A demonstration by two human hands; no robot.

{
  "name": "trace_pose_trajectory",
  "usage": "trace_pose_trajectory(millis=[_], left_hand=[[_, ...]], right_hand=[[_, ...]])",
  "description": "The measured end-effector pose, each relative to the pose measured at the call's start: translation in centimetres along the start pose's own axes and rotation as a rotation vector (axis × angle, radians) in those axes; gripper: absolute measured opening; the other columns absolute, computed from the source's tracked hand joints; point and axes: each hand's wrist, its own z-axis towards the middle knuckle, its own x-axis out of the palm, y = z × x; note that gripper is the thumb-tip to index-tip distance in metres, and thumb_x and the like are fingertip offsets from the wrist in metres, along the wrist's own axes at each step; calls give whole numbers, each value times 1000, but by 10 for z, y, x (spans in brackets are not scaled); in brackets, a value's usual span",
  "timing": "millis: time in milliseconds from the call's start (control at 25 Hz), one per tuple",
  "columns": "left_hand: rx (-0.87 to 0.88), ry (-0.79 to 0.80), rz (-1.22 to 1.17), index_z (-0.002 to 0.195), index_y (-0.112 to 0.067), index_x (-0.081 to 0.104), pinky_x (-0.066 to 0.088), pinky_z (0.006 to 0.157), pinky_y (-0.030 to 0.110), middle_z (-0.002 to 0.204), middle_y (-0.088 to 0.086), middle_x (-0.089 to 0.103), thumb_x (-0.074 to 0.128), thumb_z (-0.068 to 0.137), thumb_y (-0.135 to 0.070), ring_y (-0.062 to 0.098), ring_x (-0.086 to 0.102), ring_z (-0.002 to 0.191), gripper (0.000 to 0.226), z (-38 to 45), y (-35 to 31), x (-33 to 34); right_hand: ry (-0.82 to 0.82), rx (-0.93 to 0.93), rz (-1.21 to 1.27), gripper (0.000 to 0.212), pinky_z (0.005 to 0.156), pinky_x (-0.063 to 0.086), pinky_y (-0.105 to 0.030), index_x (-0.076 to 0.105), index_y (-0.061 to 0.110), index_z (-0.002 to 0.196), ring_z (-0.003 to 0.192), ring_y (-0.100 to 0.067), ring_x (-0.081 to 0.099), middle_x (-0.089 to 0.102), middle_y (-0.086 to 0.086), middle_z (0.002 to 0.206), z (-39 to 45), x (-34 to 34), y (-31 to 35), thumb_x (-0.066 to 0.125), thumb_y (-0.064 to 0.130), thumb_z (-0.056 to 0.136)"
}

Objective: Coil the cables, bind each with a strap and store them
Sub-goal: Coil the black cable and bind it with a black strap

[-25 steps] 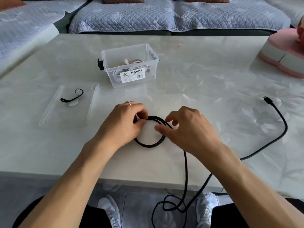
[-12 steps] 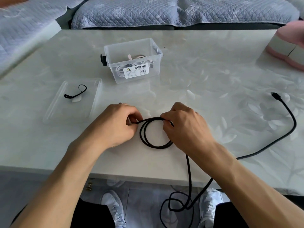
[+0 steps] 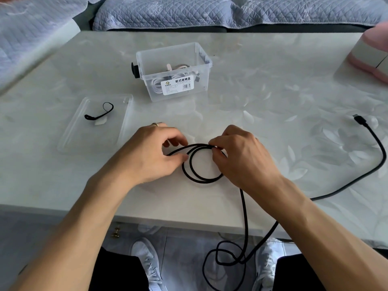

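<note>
A black cable [image 3: 198, 177] lies partly coiled on the marble table [image 3: 262, 97], two loops showing between my hands. My left hand [image 3: 147, 152] pinches the cable's end at the coil's left side. My right hand [image 3: 241, 156] pinches the top of the loops. The rest of the cable drops over the table's front edge, tangles near the floor, and runs back up to a plug [image 3: 359, 118] at the right. A black strap [image 3: 98, 113] lies on a clear lid [image 3: 71, 135]. The clear storage box [image 3: 204, 59] behind holds white cables.
A pink and white object [image 3: 369, 53] stands at the table's far right. A sofa with a quilted grey cover [image 3: 210, 11] runs behind the table. My knees and white shoes [image 3: 147, 261] show below the front edge.
My hands have drawn apart a little and the coil now shows two separate loops. My right hand moved from the coil's lower right to pinching its top.
</note>
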Motion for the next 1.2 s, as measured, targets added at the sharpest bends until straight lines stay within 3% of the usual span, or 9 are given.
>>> trace_pose_trajectory(millis=[120, 320, 440, 560, 720, 1000, 1200], left_hand=[[130, 13, -9, 90, -35, 73, 46, 78, 21, 93, -14, 62, 77, 78, -26, 2, 58, 90, 16, -1, -10, 9], [227, 190, -9, 85, -36, 75, 46, 87, 25, 97, -18, 62, 71, 73, -20, 5, 60, 97, 20, -7, -6, 4], [278, 165, -6, 85, -35, 76, 51, 84, 33, 95, -19, 61, 73, 78, -23, 5, 61, 93, 14, -8, -2, 11], [352, 117, 16, 89, -34, 78, 51, 80, 29, 91, -18, 62, 73, 79, -22, 4, 60, 89, 16, -9, -2, 22], [334, 107, 4, 89, -31, 79, 46, 78, 15, 89, -19, 63, 79, 79, -15, 0, 59, 85, 19, -6, -3, 24], [364, 88, 26, 83, -32, 78, 47, 78, 29, 84, -23, 62, 73, 74, -25, 5, 56, 90, 13, -4, -3, 23], [309, 85, -27, 83, -32, 79, 46, 81, 22, 83, -23, 62, 82, 74, -20, 2, 58, 90, 16, -2, -1, 23]], right_hand=[[1, 7, 29, 22, 71, 52, -39, 71, 16, 104, 84, -30, 60, 58, -1, 101, 0, -1, -1, 53, 20, 93], [-3, 16, 90, 23, 71, 50, -36, 73, 17, 106, 82, -27, 60, 60, -3, 102, 3, -2, -4, 55, 18, 92], [-4, 12, 112, 20, 72, 51, -39, 74, 12, 100, 82, -28, 60, 61, -6, 99, 5, 0, -8, 56, 16, 91], [10, 8, 134, 17, 74, 48, -38, 74, 9, 95, 83, -26, 59, 62, -9, 95, 6, -3, -10, 58, 16, 92], [-19, 45, 160, 17, 71, 48, -37, 75, 10, 89, 76, -21, 59, 64, -6, 89, 6, -7, -12, 58, 13, 90], [-102, 115, 52, 16, 67, 52, -40, 69, 10, 89, 80, -30, 58, 59, -6, 90, 7, -9, -21, 52, 10, 90], [65, 148, 78, 21, 64, 52, -32, 70, 23, 91, 80, -22, 62, 67, 4, 83, 3, -21, -19, 53, 17, 82]])
